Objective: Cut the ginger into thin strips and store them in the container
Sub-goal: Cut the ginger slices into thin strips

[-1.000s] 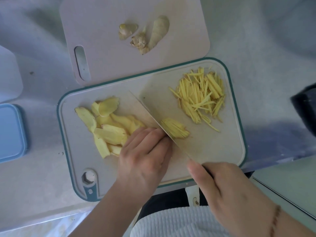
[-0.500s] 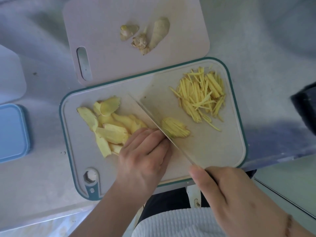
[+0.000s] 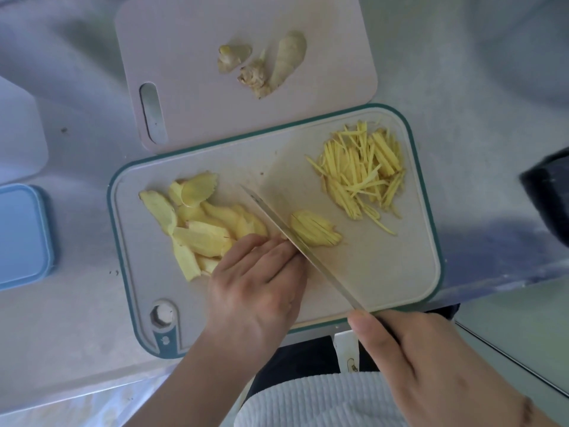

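On the teal-rimmed cutting board (image 3: 120, 241), my right hand (image 3: 431, 374) grips the handle of a knife (image 3: 294, 237). The blade stands nearly edge-on against a small stack of ginger (image 3: 315, 231) that is partly cut into strips. My left hand (image 3: 258, 285) sits just left of the blade, its curled fingertips holding down the ginger there, which is hidden beneath them. Several uncut ginger slices (image 3: 197, 224) lie on the board's left half. A pile of thin ginger strips (image 3: 363, 177) lies at its far right.
A pink board (image 3: 191, 57) behind holds ginger end pieces (image 3: 271, 67). A blue container or lid (image 3: 21, 235) lies at the left edge, with a white object (image 3: 18, 134) behind it. A dark object (image 3: 548, 186) sits at the right edge.
The knife blade has gone from showing its broad flat side to nearly edge-on, down at the ginger stack. My left hand has stayed in place.
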{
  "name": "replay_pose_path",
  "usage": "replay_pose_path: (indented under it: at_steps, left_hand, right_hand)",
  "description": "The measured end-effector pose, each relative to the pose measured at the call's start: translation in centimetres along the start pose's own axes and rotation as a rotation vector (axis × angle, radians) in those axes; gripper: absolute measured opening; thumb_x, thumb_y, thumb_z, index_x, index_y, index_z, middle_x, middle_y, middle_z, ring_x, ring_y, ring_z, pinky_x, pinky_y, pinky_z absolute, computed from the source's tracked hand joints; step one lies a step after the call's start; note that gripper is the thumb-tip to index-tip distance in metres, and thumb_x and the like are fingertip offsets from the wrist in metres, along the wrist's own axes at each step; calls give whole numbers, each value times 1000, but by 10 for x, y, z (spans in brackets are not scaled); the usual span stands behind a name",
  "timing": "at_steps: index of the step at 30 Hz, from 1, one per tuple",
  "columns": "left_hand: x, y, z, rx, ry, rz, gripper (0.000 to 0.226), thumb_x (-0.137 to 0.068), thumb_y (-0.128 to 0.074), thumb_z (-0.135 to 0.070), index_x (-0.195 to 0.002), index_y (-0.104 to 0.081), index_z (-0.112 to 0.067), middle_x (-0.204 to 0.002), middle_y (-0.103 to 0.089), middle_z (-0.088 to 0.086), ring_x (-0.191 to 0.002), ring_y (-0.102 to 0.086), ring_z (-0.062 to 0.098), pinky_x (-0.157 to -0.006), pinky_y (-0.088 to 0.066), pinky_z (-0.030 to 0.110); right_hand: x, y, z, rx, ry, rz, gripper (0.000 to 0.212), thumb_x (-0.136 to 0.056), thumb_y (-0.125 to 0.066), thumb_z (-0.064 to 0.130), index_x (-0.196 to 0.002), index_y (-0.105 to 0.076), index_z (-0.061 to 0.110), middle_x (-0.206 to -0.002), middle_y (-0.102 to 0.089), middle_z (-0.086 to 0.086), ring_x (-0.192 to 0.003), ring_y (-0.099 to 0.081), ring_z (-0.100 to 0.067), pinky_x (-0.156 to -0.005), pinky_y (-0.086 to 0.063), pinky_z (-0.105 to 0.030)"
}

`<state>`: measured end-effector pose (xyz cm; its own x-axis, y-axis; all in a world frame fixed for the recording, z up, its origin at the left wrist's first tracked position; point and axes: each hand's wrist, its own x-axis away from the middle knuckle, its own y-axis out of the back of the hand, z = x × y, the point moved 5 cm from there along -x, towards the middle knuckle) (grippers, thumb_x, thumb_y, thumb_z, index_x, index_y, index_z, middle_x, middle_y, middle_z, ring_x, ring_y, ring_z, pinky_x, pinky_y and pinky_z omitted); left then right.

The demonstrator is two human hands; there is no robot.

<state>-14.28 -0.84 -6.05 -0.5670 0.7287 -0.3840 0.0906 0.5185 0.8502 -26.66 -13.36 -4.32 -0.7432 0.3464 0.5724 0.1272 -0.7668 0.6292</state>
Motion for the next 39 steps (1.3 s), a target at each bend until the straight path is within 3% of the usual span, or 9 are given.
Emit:
replay_pose_path:
  at_steps: [6, 10, 14, 17, 20, 25, 29, 34, 39]
  left_hand:
    - [-7, 0, 1, 10, -16, 36, 15, -87, -71, 0, -74, -77, -7, -89, -77, 1, -85, -69, 16, -81, -53, 32]
    - [-3, 2, 7, 36, -41, 78, 14, -88, -70, -1, -81, -80, -9, -100, -78, 1, -97, -74, 16, -97, -52, 36]
    - [5, 14, 22, 79, 16, 36, 18, -96, -66, -9, -88, -82, -10, -105, -78, 0, -105, -72, 14, -102, -52, 41]
    - [4, 19, 32, 66, 56, 4, 20, -97, -64, -11, -86, -82, -9, -101, -78, 2, -105, -72, 17, -101, -52, 43]
    - [2, 18, 43, 33, 81, -8, 11, -89, -71, -7, -85, -81, -9, -98, -78, 2, -106, -72, 20, -99, -52, 48]
    - [-3, 27, 51, 58, 81, 13, 9, -87, -73, -5, -92, -80, -8, -101, -77, 4, -107, -72, 23, -99, -52, 50]
    - [-18, 54, 95, 17, 230, -74, 15, -85, -70, 0, -97, -78, -5, -100, -75, 7, -100, -68, 33, -91, -52, 51]
    - [-34, 45, 81, -149, 136, 300, 27, -85, -66, -38, -104, -77, -24, -108, -73, -6, -111, -60, 32, -99, -41, 55]
    - [-39, 26, 58, -266, 67, 527, 27, -69, -87, -33, -94, -78, -26, -102, -73, -5, -109, -61, 33, -99, -25, 50]
  right_hand:
    - [-28, 0, 16, -77, 60, 68, 71, -73, -5, 84, -52, -32, 22, -51, -46, 5, -53, -43, -10, -53, -33, -21]
    - [-10, 12, 8, -124, 70, -21, 75, -80, -14, 83, -62, -47, 19, -57, -53, 6, -52, -49, -8, -55, -37, -16]
    - [9, 20, 3, -197, 37, -102, 71, -71, -13, 93, -82, -61, 42, -78, -63, 24, -61, -55, 12, -60, -34, 4]
    - [1, 12, -6, -177, -18, 102, 94, -58, -9, 100, -63, -56, 19, -51, -54, -1, -48, -50, -1, -52, -38, -8]
    - [-18, 17, -15, -192, 24, 159, 79, -72, -20, 89, -55, -40, 15, -47, -35, 0, -44, -34, -10, -52, -34, -29]
    - [-50, 38, -12, -283, -34, 119, 81, -66, -27, 91, -54, -40, 12, -42, -29, 1, -36, -28, -9, -37, -23, -17]
    - [-49, 38, -2, -328, 0, 129, 79, -68, -32, 85, -55, -33, 6, -42, -24, 2, -33, -23, -8, -34, -20, -15]
    - [-36, 43, 0, -302, 11, 124, 76, -70, -29, 86, -52, -35, 12, -40, -28, 2, -34, -29, -8, -36, -25, -16]
    - [-32, 39, -9, -260, 50, 86, 75, -71, -28, 89, -53, -40, 17, -43, -30, 0, -38, -30, -7, -42, -25, -23]
